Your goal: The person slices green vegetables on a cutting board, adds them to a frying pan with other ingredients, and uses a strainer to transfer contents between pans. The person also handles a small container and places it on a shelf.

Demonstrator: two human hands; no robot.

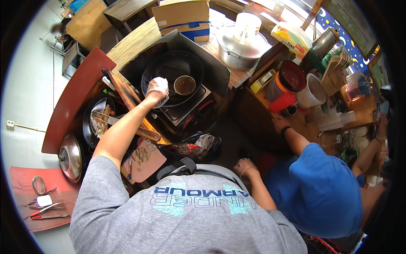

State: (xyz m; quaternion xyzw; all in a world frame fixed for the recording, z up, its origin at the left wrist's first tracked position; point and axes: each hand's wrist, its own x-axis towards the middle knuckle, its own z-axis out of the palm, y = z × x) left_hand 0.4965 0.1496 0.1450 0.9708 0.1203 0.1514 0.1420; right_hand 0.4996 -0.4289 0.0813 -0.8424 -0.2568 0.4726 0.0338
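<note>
My left hand (158, 90), in a clear plastic glove, is over the left side of a large black wok (171, 65) on a stove (190, 111); whether its fingers hold anything is hidden. To its right, a small round pan or bowl with brown contents (185, 85) sits in the wok. My right hand (245, 166), also gloved, hangs low beside my body, right of a black plastic bag (206, 147); its fingers are blurred. On my left, a wire skimmer (101, 116) rests over a black pan (87, 123) with pieces of food.
A metal splash guard (212, 60) surrounds the wok. At the right, a person in a blue shirt (320, 190) reaches to a wooden counter beside a red bottle (282, 101). A big lidded pot (242, 52) stands behind. A pink cutting board (147, 162) lies nearer me.
</note>
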